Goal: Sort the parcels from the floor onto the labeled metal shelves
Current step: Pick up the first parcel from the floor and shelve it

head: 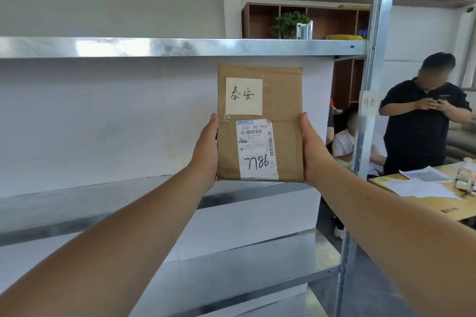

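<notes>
I hold a flat brown cardboard parcel [283, 100] upright in front of the metal shelves [180, 47]. It carries a pale handwritten note at its top left and a white shipping label marked 7786 below. My left hand [206, 149] grips its left edge and my right hand [313, 149] grips its right edge, thumbs on the front. The parcel hangs between the upper shelf and the middle shelf [77, 201], near the right end. A paper label [368, 103] is stuck on the right upright post [373, 59].
A lower shelf [257, 265] lies below. Right of the post, a standing person in black [422, 121] looks at a phone, and another person sits behind the post. A table with papers [425, 185] stands at the right. A wooden cabinet with a plant [291, 24] is behind.
</notes>
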A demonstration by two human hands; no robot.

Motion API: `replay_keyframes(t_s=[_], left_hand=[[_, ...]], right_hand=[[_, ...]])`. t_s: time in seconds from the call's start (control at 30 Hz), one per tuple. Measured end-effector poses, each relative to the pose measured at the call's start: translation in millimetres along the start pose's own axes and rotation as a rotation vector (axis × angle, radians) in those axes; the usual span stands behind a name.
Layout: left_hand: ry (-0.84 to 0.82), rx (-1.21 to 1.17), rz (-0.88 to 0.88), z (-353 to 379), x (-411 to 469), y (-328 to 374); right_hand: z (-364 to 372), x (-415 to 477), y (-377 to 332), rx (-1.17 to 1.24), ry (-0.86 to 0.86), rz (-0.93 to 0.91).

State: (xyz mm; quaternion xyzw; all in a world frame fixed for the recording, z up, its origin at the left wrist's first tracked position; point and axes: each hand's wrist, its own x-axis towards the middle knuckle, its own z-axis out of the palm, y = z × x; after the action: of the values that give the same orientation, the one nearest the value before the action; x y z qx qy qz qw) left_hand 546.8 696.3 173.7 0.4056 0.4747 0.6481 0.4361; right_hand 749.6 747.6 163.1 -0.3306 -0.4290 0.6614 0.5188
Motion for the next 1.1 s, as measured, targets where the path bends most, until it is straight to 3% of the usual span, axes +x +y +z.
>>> replay_keyframes(t_s=[0.7,1.1], left_hand=[[0.231,-0.049,-0.046,162.2,-89.2,-69.4],[0.235,-0.064,-0.097,206.7,-106.1,-81.9]], right_hand=[[-174.3,-26.8,-39.1,-0.072,-0.117,0.188],[-220.7,-35.1,-53.0,-0.070,-0.124,0.200]])
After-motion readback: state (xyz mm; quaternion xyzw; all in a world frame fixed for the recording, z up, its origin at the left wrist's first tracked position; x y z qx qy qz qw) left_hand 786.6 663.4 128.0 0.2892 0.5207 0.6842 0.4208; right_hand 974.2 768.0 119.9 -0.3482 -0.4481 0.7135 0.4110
